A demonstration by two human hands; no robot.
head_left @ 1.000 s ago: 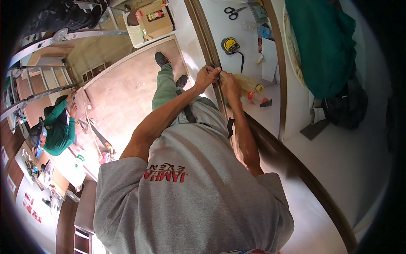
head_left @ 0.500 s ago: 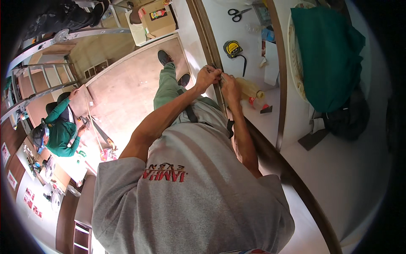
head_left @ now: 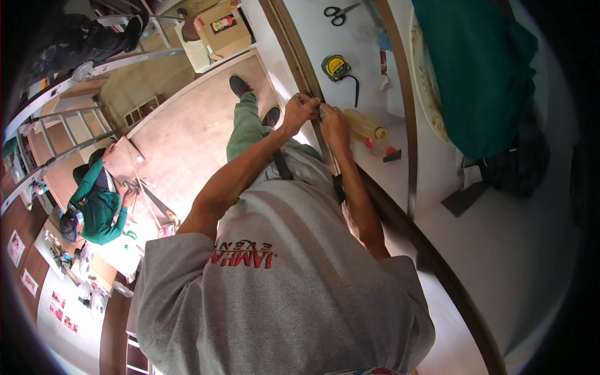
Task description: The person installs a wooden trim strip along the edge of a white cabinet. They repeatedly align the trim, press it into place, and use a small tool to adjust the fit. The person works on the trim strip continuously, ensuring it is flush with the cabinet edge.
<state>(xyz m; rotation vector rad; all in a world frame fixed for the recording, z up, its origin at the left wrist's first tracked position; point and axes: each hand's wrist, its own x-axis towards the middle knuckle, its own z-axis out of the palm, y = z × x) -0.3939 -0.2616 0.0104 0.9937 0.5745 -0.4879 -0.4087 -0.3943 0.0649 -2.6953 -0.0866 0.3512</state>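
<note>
My left hand [head_left: 302,113] is closed in a pinch at the brown wooden edge [head_left: 294,47] of a white surface. Right beside it, my right hand [head_left: 335,128] is also closed, fingertips pressed together at the same edge. Whatever the fingers hold is too small and covered to make out. Beyond the right hand lie a plastic bottle of yellowish liquid [head_left: 364,124] and a clear bottle with a red label [head_left: 379,147]. A yellow and black tape measure [head_left: 335,66] rests farther up on the white surface, its strap trailing. Black-handled scissors [head_left: 338,15] lie at the far end.
Green cloth [head_left: 478,75] drapes over a pale patterned rim [head_left: 420,78] at right, near a black bag [head_left: 515,165]. To the left, a person in green [head_left: 105,209] crouches by a handsaw [head_left: 159,203] and a metal ladder [head_left: 56,153]. A cardboard box [head_left: 228,36] stands ahead.
The view has shifted, so the scissors, tape measure and green cloth appear farther left and higher. Both my hands stay pinched at the wooden edge. The crouching person's head has lowered slightly.
</note>
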